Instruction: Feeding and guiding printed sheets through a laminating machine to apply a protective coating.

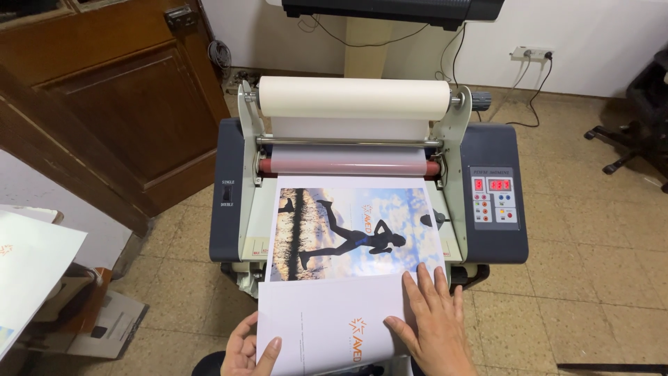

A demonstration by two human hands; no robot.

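Note:
A roll laminating machine [490, 230] stands before me, with a white film roll [353, 97] on top and a red roller [348, 167] below it. A printed sheet [355, 230] showing a dark running figure against sky lies on the feed tray, its far edge at the roller. A white sheet [327, 320] with an orange mark overlaps its near edge. My right hand [431, 324] lies flat, fingers spread, on the white sheet and the print's near right corner. My left hand [243, 348] grips the white sheet's left near edge, thumb on top.
The machine's control panel [495, 198] with red displays and buttons sits on its right side, a switch [227, 193] on its left. A wooden door [118, 104] is at the left, papers [31, 271] at the far left, an office chair base [626, 143] at the right, tiled floor around.

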